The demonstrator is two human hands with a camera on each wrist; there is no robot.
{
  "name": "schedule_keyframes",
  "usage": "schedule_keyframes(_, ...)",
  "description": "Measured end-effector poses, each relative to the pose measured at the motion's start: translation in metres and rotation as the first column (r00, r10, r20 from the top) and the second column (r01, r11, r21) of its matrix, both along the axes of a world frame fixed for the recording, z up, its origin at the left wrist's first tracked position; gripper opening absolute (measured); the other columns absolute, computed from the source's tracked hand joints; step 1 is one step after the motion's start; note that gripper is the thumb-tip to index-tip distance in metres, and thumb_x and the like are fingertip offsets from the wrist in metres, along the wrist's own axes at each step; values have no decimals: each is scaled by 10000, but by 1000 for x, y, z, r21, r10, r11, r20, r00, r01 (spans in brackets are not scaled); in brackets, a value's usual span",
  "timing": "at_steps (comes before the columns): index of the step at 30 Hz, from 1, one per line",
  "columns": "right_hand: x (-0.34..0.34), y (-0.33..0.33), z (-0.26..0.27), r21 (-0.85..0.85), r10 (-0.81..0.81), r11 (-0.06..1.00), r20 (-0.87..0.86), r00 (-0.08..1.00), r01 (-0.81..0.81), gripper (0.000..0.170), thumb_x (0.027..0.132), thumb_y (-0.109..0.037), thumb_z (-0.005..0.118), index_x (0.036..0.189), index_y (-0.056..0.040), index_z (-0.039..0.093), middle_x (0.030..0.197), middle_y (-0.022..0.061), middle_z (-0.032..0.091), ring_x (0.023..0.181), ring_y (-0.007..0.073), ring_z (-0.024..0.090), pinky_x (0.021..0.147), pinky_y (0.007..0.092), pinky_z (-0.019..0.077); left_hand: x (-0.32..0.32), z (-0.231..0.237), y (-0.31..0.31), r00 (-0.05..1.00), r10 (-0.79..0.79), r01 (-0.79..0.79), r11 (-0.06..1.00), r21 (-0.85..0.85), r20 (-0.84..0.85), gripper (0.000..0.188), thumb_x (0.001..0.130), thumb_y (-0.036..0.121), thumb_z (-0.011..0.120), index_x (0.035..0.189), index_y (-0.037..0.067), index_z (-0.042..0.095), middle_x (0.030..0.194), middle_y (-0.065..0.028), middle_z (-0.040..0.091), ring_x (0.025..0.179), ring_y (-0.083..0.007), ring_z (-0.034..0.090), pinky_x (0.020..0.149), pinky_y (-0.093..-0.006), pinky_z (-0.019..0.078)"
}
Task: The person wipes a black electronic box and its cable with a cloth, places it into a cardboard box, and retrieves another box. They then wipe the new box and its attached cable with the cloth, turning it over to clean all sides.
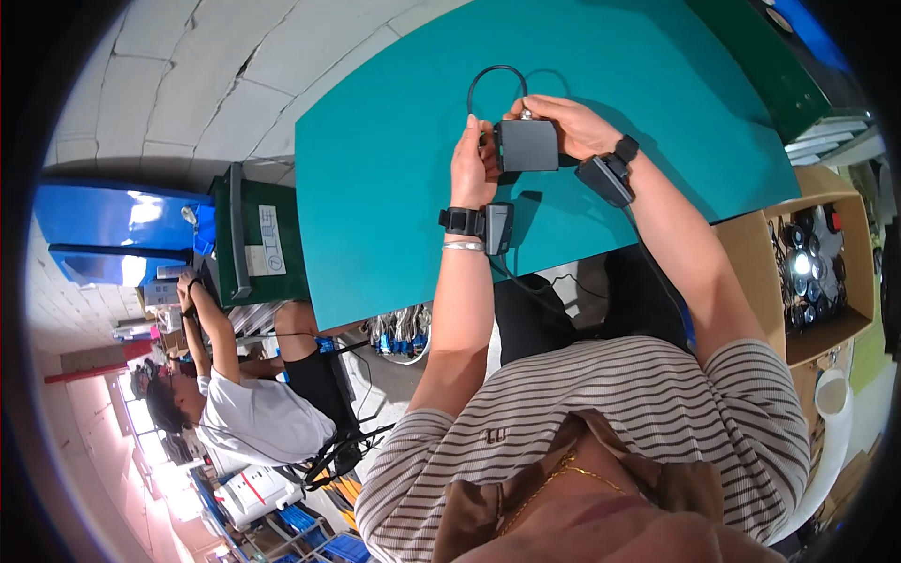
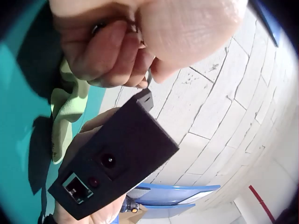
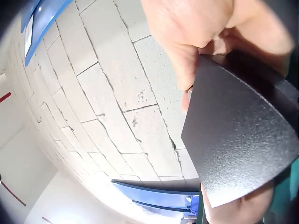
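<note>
A flat black box (image 1: pixel 527 145) is held up over the green table. In the left wrist view, its end face carries a network port (image 2: pixel 77 189), a round power jack (image 2: pixel 108 160) and a small dark red spot. My left hand (image 1: pixel 472 167) grips the box's left side, fingers partly hidden behind it. With thumb and fingers, my right hand (image 1: pixel 571 129) pinches the silver connector (image 1: pixel 526 114) at the box's far edge. A black cable (image 1: pixel 496 68) arches between the two hands. The right wrist view shows the box's smooth broad face and my right fingers curled at one edge.
The green table (image 1: pixel 385 169) ends at a pale block wall (image 1: pixel 216 75). A cardboard box (image 1: pixel 798 349) of round black parts stands at the right. Another person (image 1: pixel 263 413) sits to the left, near a dark green cabinet (image 1: pixel 246 281). A basket of cables (image 1: pixel 402 335) sits below the table edge.
</note>
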State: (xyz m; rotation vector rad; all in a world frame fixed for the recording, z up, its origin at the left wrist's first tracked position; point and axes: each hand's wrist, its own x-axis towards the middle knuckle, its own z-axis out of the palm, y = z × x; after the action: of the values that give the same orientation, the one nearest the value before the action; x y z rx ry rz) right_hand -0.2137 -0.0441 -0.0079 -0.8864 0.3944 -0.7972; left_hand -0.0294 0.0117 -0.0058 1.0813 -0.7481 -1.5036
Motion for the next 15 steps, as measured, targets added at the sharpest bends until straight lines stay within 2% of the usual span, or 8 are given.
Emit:
schedule_keyframes(2,0,1,4,17,-41,999,-7,999,41,301,983,-313,496,1051,-43,610,973,11,581,896,96,568,779,264,498,-12,2,1,997,73,-67,989,-128,39,336,978,443,453,934,125,553,717,56,487,555,-22,403,448,-192,286)
schedule_keyframes(4,-4,0,4,32,-64,997,-8,998,65,295,979,-312,503,1039,-46,615,965,6,579,888,96,566,777,269,496,-12,4,1,995,19,-3,988,-157,97,343,980,447,448,979,121,554,750,51,506,585,-19,424,462,-196,291)
schedule_keyframes(7,-3,-6,-2,40,-129,991,21,991,128,279,964,-313,529,1022,-56,623,925,-8,582,879,98,560,781,278,489,-4,1,1,991,-99,84,982,-171,-84,393,1003,437,384,1057,88,557,766,25,526,568,-47,384,468,-192,270)
schedule_keyframes(10,-3,-13,-12,259,-133,963,218,967,74,236,942,-293,568,954,-63,623,871,11,632,774,112,621,715,264,526,-2,4,1,972,-125,77,970,-232,-200,377,1011,368,384,1139,52,545,748,8,512,559,-67,343,469,-198,272)
schedule_keyframes(12,-11,-20,-20,314,-206,934,83,975,171,259,950,-272,556,959,-14,581,908,66,630,786,142,621,696,270,538,3,1,-1,947,-172,95,957,-275,-272,354,1008,300,393,1193,30,528,752,-7,514,566,-73,359,475,-204,284)
schedule_keyframes(13,-13,-20,-20,382,-178,919,184,967,96,279,953,-263,553,978,15,556,878,83,614,776,157,616,668,272,548,2,5,0,952,-130,66,971,-229,-276,348,1006,292,400,1195,28,526,752,-8,511,567,-75,362,480,-204,290)
schedule_keyframes(14,-16,-28,-32,432,-38,886,435,900,-171,266,957,-233,542,993,31,534,872,97,586,762,168,594,676,283,545,0,7,2,956,-90,40,983,-182,-278,342,1004,284,407,1196,27,524,751,-9,508,568,-77,366,484,-205,296)
schedule_keyframes(15,-14,-21,-20,554,-92,797,507,857,-242,265,966,-235,520,982,29,526,858,95,563,758,173,577,691,290,534,1,5,2,956,-123,61,972,-228,-267,313,999,279,434,1163,29,527,750,-11,504,589,-88,409,501,-217,327)
